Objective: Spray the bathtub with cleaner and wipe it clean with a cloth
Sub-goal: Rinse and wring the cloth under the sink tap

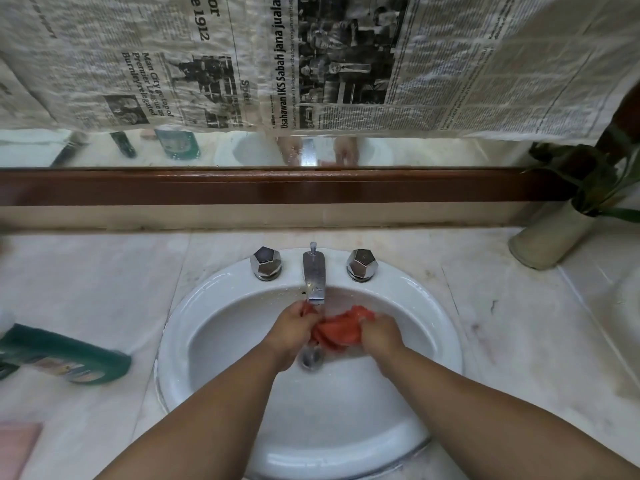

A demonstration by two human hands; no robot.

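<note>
Cloth, red-orange and bunched, sat low in the white sink, directly under the chrome spout and above the drain. Left hand was closed in a fist around its left end; right hand was closed the same way around its right end. Fingers on both curled in tight, none spread. Water appeared to run from the spout onto the fabric, though the stream was faint.

Step in hand, as judged: rinsing or wringing the cloth at the basin, a side step to the wiping. No bathtub was in view, so progress on the tub itself could not be told. Next move would likely call for twisting the two ends against each other to squeeze the water out, shutting a tap knob, then carrying the cloth off to the tub.

Orientation: the cloth's long axis ran left to right across the basin, stretched between the two fists, with a loose fold standing up toward the spout near the right hand. It pointed nowhere in particular, being crumpled.

Green bottle, possibly the cleaner, lay on its side on the marble counter, well left of the sink, label unreadable.
</note>
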